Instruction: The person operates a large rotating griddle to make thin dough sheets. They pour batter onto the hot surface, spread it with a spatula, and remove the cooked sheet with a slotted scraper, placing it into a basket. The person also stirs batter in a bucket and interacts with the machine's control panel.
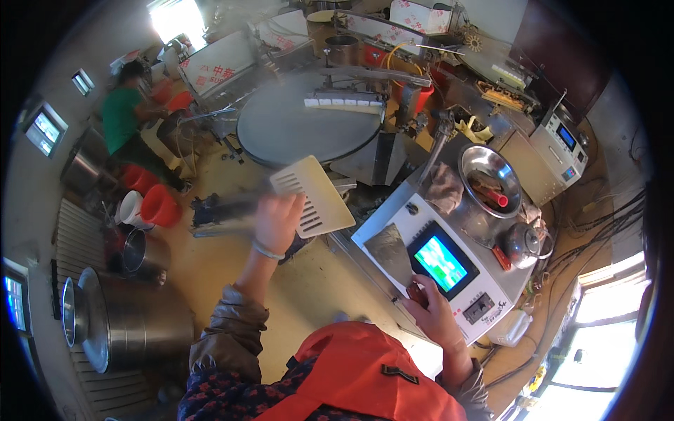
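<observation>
My left hand (279, 221), slightly blurred, grips the lower-left side of a pale slotted board (325, 203), held tilted over the floor left of a white control cabinet. My right hand (432, 309) is closed on the wooden handle of a broad metal scraper (386, 249), whose blade lies over the cabinet's left part beside a lit screen (441, 259). On the cabinet top (414, 196) stand a steel bowl (511, 175) with a red-handled item inside, a kettle (521, 238) and a crumpled cloth (444, 189). A large round griddle (288, 119) is beyond the board.
A person (123, 119) in a green top bends at the back left, near red buckets (160, 207). Steel pots (133, 323) line the left wall. Loose cables (590, 231) run along the right. Another griddle machine (498, 74) stands at the back right.
</observation>
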A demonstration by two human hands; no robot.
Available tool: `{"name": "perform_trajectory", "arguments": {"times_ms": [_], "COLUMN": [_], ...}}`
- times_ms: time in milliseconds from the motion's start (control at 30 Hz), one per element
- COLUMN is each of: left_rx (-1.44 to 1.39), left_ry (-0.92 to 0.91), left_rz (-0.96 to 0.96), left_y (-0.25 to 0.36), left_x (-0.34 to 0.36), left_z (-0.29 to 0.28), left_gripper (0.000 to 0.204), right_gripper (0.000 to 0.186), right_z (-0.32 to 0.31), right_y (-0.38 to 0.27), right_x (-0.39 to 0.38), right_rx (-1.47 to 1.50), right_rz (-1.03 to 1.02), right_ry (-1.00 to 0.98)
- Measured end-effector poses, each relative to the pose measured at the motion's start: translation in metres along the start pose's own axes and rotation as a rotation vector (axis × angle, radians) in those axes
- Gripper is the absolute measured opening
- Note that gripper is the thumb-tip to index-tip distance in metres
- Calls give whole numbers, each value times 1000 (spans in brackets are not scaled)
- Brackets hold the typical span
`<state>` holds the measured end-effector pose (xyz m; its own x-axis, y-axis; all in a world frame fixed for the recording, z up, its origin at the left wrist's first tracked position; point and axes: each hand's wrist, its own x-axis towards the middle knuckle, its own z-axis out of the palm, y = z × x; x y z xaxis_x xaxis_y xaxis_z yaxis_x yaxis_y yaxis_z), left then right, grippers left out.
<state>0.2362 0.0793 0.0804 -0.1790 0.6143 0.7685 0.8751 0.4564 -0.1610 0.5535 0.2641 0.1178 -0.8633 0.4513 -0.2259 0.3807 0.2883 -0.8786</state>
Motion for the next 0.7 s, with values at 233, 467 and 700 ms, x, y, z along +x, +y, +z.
{"name": "perform_trajectory", "arguments": {"times_ms": [233, 467, 700], "left_rx": [105, 126, -80], "left_ry": [-90, -169, -52], "left_rz": [50, 87, 192], "left_y": [-49, -113, -212], "left_x": [26, 42, 65], "left_z": [3, 43, 116], "left_gripper": [35, 31, 30], "right_gripper": [45, 46, 41], "right_z": [19, 54, 102], "right_y": [-20, -49, -87], "right_x": [97, 181, 288], "right_rx": [-69, -157, -130], "right_rz": [-216, -257, -195], "right_ry": [-127, -134, -170]}}
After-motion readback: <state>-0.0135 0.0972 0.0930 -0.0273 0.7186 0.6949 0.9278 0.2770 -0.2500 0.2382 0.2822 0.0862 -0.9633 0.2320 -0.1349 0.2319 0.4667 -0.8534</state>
